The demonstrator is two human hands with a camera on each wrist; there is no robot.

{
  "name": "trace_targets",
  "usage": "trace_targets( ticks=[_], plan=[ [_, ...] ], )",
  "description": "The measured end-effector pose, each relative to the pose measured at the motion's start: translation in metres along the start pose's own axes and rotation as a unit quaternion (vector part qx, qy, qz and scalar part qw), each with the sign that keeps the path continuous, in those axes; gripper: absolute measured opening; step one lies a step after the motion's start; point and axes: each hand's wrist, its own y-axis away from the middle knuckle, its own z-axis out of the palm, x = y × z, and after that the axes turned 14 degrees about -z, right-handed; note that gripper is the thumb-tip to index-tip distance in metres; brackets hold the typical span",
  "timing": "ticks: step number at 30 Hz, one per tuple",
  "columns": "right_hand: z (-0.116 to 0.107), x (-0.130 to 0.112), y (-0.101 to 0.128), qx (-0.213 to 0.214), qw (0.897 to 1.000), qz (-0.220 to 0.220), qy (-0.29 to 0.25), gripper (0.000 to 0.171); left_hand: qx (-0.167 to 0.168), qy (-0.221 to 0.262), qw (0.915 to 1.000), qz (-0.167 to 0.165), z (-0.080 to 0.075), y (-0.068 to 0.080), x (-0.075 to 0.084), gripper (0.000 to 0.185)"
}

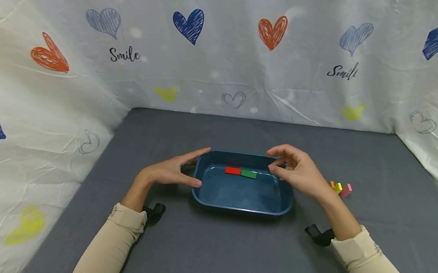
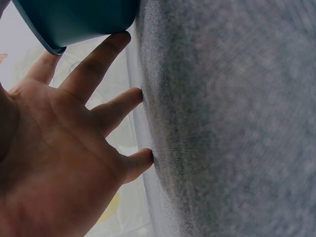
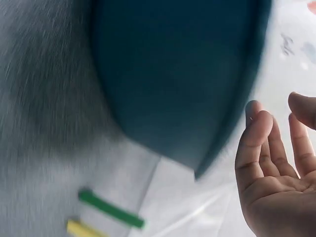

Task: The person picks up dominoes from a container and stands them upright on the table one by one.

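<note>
A dark blue tray [image 1: 239,209] lies on the table, with a red block [image 1: 232,170] and a green block [image 1: 248,174] end to end inside it. My left hand [image 1: 173,170] spreads at the tray's left end, thumb by the front left of the rim and index finger by the back left corner. In the left wrist view, its fingers [image 2: 96,66] are straight, one reaching under the tray's side. Over the tray's back right corner is my right hand [image 1: 301,170], its fingers loosely bent, thumb apart and nothing between them.
Right of the tray, beside my right wrist, stand an orange block [image 1: 332,184], a yellow block [image 1: 338,188] and a pink block [image 1: 347,190]. Another green block [image 3: 111,210] shows in the right wrist view. A white curtain with printed hearts [image 1: 273,32] hangs behind the grey table [image 1: 234,261].
</note>
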Motion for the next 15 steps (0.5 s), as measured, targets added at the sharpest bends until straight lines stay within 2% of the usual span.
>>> trace_targets(
  ticks=[7,15],
  plan=[
    [0.030,0.015,-0.020,-0.055,0.998,0.004,-0.010,0.033,0.002,-0.004,1.0000,-0.002,0.000,0.001,-0.001,0.100],
    [0.050,0.025,-0.031,-0.102,0.993,-0.004,0.060,0.033,0.001,-0.004,1.0000,-0.003,0.000,-0.001,0.000,0.100]
  ],
)
